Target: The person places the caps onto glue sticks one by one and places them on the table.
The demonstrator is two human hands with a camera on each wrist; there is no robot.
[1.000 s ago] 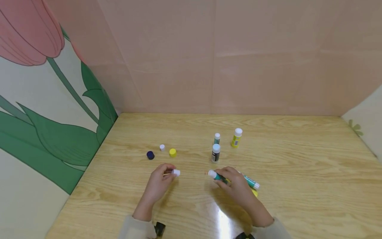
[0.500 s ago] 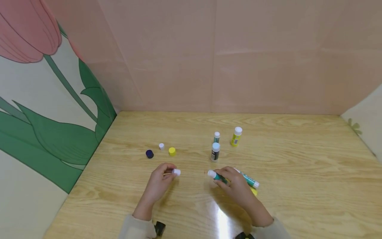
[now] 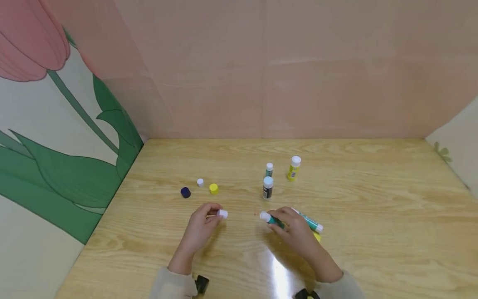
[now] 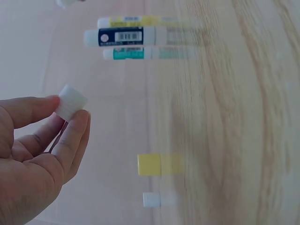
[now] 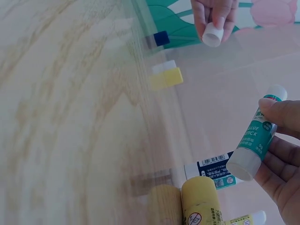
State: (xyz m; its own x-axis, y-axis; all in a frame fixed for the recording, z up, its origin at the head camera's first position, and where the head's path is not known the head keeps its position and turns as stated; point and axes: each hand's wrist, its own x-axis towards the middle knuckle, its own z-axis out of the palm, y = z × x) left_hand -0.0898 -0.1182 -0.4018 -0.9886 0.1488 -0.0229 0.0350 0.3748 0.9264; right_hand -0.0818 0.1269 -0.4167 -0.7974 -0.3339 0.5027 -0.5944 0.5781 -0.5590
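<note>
My left hand (image 3: 215, 216) pinches a small white cap (image 3: 222, 213) between thumb and fingers just above the wooden table (image 3: 373, 216). The left wrist view shows that cap (image 4: 71, 101) at the fingertips of the left hand (image 4: 68, 111). My right hand (image 3: 279, 221) grips a teal glue stick (image 3: 269, 219), its uncapped white end pointing left toward the cap. In the right wrist view the fingers of the right hand (image 5: 277, 129) curl round this stick (image 5: 257, 140), with the cap (image 5: 212, 35) opposite it. A short gap separates cap and stick.
Three glue sticks stand behind the hands: teal (image 3: 269, 169), dark (image 3: 267, 187) and yellow (image 3: 293, 167). Another teal stick (image 3: 310, 223) and a yellow one (image 3: 317, 236) lie by my right hand. Blue (image 3: 185, 192), white (image 3: 200, 182) and yellow (image 3: 213, 188) caps sit at the left.
The left hand has edged the white cap slightly right, toward the stick. The right hand and the things on the table have hardly moved.
</note>
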